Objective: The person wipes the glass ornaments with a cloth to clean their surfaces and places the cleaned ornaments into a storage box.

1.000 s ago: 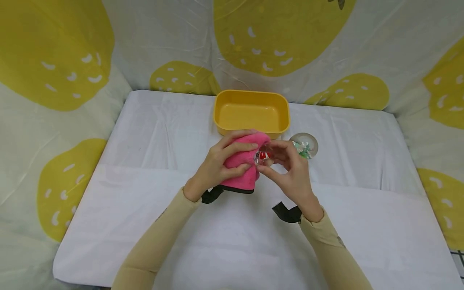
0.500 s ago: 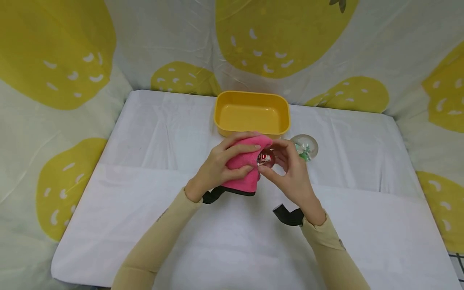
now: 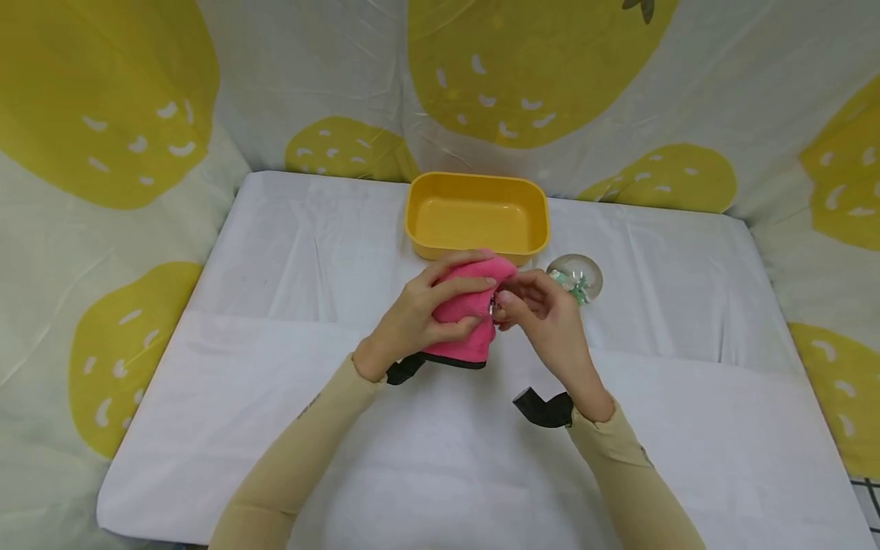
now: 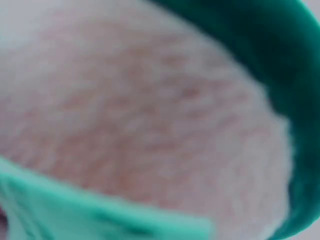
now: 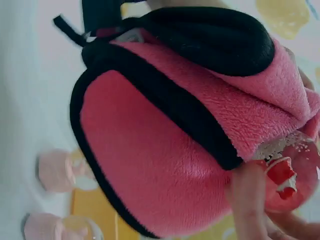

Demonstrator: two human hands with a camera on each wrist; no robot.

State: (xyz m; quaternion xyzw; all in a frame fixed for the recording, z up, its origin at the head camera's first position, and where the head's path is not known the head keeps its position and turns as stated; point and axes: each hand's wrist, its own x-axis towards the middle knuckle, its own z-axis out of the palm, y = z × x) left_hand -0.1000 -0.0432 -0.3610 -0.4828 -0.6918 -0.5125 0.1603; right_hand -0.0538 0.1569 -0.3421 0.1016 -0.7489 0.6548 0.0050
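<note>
In the head view my left hand (image 3: 429, 309) grips a pink plush cloth (image 3: 464, 345) with black edging. The cloth wraps around one end of a small clear globe (image 5: 295, 187) with a red and white figure and white specks inside, seen best in the right wrist view. My right hand (image 3: 550, 321) holds the globe's bare side, thumb and fingers curled around it and covering most of it from above. Beyond the right hand lies a second clear globe (image 3: 583, 276) with green and white shapes inside.
Behind the hands stands a yellow rectangular tub (image 3: 474, 218) on the white-covered table (image 3: 687, 428). At the right wrist view's lower left are two pale pink bases (image 5: 52, 170) with clear tops. A fruit-patterned curtain (image 3: 344, 61) surrounds the back and sides.
My right thumb and fingers have shifted over the globe, so its red figure is now covered in the head view. The left hand keeps its grip on the cloth.
</note>
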